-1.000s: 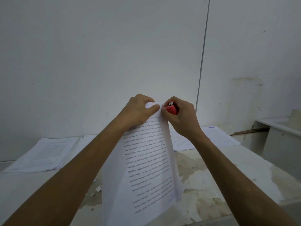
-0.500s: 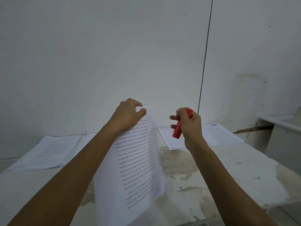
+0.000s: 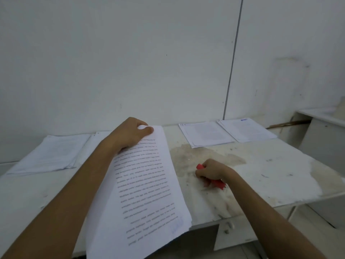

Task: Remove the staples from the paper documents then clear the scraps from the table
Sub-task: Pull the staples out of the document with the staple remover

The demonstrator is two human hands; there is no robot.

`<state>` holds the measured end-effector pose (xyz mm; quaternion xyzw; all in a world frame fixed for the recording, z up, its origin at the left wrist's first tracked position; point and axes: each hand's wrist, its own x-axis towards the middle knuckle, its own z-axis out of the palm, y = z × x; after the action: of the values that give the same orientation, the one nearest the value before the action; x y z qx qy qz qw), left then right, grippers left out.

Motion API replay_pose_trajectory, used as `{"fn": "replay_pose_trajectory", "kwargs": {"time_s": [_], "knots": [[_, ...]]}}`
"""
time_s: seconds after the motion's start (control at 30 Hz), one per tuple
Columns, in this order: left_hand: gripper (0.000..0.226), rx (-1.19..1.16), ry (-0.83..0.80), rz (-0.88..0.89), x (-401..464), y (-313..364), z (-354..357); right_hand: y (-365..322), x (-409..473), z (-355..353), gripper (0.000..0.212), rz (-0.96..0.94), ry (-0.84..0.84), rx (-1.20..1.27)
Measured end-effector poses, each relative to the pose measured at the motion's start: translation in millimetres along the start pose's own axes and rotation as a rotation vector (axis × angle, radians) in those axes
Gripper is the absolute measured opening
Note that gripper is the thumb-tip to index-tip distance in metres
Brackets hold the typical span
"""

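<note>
Head view: the red staple remover [image 3: 211, 177], a second ago held up at the document's top corner, is now lowered onto the worktop [image 3: 280, 174] at 3 o'clock, gripped in the right hand [image 3: 211, 172]. The document [image 3: 145, 182] is pinched at its top by the left hand [image 3: 130, 135]. That staple is judged out; stacks wait at 10 and 1 o'clock

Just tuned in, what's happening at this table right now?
A person is de-stapling papers. The left hand grips the top of a printed document held above the table. The right hand holds a red staple remover down on the tabletop. Other paper stacks lie along the wall.
</note>
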<state>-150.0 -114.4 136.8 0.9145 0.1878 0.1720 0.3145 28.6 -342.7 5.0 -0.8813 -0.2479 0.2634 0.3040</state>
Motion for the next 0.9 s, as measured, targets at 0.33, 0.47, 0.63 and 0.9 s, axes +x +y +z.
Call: {"fn": "replay_pose_trajectory", "kwargs": {"time_s": [0.33, 0.47, 0.63, 0.9], "knots": [[0.033, -0.055, -0.103, -0.058, -17.1, -37.2, 33.8, 3.0, 9.4, 2.4, 0.021, 0.009, -0.044, -0.054], [0.032, -0.06, -0.123, -0.059, -20.2, -39.5, 42.7, 7.6, 11.2, 0.8, 0.023, -0.015, -0.043, -0.039], [0.029, -0.076, -0.135, -0.042, -19.8, -37.7, 48.5, 8.3, 11.9, 2.0, 0.051, -0.064, 0.037, -0.147], [0.034, -0.096, -0.12, 0.012, -16.3, -28.9, 50.6, 26.8, 16.8, 34.0, 0.065, -0.276, 0.524, -0.629]]}}
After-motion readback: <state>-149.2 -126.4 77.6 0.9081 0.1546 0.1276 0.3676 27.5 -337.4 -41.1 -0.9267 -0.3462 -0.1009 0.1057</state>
